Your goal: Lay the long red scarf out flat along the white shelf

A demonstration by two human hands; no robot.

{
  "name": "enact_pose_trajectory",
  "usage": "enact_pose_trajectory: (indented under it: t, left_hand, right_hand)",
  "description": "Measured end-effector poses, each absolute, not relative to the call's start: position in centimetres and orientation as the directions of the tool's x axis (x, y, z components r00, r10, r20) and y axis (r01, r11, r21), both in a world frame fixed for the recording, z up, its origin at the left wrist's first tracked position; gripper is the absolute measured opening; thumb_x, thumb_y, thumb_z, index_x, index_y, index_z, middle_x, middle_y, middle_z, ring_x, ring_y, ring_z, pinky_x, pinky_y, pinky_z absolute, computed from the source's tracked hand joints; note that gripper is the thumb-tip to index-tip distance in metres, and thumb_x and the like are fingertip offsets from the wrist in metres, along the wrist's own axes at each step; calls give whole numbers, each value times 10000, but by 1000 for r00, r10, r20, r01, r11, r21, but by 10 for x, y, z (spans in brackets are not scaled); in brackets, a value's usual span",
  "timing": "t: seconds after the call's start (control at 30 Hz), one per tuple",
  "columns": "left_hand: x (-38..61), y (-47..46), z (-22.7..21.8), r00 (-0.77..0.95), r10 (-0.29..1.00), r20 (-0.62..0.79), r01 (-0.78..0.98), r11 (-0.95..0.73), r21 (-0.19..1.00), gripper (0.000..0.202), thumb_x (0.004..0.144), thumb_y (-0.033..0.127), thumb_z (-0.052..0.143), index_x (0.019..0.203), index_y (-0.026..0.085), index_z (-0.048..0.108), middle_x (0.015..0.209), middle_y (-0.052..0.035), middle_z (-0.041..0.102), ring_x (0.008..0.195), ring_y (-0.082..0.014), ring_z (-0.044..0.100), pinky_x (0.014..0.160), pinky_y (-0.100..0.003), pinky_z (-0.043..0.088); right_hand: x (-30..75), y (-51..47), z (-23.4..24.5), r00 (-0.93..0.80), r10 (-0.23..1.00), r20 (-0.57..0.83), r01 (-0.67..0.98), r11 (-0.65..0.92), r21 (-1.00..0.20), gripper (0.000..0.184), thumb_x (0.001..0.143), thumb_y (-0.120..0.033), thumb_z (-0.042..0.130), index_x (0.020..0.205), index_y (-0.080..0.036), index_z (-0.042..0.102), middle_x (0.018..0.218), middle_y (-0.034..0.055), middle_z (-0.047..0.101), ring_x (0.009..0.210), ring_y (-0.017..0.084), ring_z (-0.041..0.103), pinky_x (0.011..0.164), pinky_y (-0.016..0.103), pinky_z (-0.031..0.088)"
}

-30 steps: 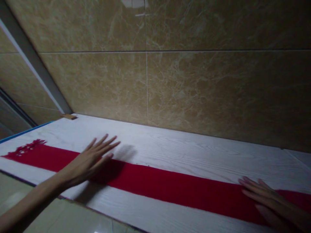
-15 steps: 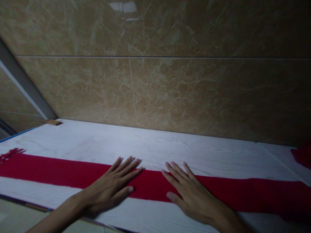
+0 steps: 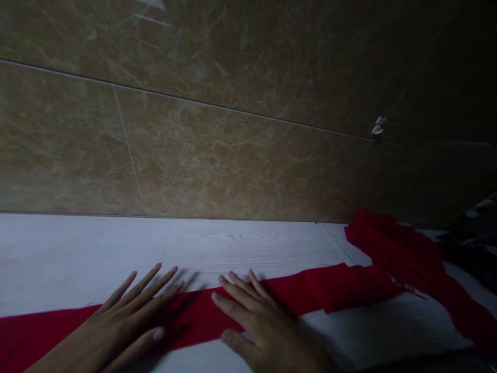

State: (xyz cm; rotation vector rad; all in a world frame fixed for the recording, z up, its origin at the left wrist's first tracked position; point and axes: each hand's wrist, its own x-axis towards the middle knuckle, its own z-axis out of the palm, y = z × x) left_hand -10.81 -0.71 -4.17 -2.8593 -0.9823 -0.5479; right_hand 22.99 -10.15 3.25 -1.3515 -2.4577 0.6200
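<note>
A long red fringed scarf (image 3: 198,316) lies stretched across the white wood-grain tabletop (image 3: 202,248). Over its left part is my left hand (image 3: 124,321), fingers spread; the shadow beside the fingertips suggests that it is slightly raised off the cloth. My right hand (image 3: 260,321) rests flat on the scarf farther right, its fingers also apart and reaching past the upper edge. Neither hand grips the fabric. Right of my hands the strip has a few creases and runs up to a bunched red cloth.
The bunched red cloth (image 3: 399,248) lies at the right, white fringe strands beside it. Dark items (image 3: 473,243) sit at the far right, hard to make out. A brown marbled tile wall (image 3: 217,160) rises behind the table, with a small pale fitting (image 3: 378,126).
My view has turned right, bringing the bunched red cloth and wall fitting into sight. My left hand appears to have lifted slightly from the scarf. Both hands stay spread.
</note>
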Motion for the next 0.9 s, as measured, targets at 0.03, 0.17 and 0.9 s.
enact_pose_trajectory:
  t: [0.03,0.17,0.9]
  left_hand:
    - [-96,-8,-38,763,562,319,585,-810,26,731,950,582,568,1589,463,233,1632,68,352,1518,-323,330,1247,-529,298]
    - [-55,-18,-24,788,576,216,587,-810,20,714,992,560,503,1604,452,152,1640,49,303,1518,-353,307,1185,-601,379]
    - [94,-18,5,699,712,67,620,-650,440,287,994,367,471,931,210,703,999,-76,685,925,-226,657,831,-330,518]
  right_hand:
    - [249,-103,32,-472,881,28,776,431,-462,558,1084,-515,398,1588,-277,367,1682,31,223,1569,218,137,1287,524,59]
    - [334,-102,24,-244,967,78,906,256,-337,516,1085,-423,387,1573,-252,405,1653,63,314,1553,233,217,1279,560,112]
    - [333,-72,8,-317,943,102,866,332,-374,303,981,-427,652,1184,-205,689,1214,90,686,1173,267,603,1060,450,402]
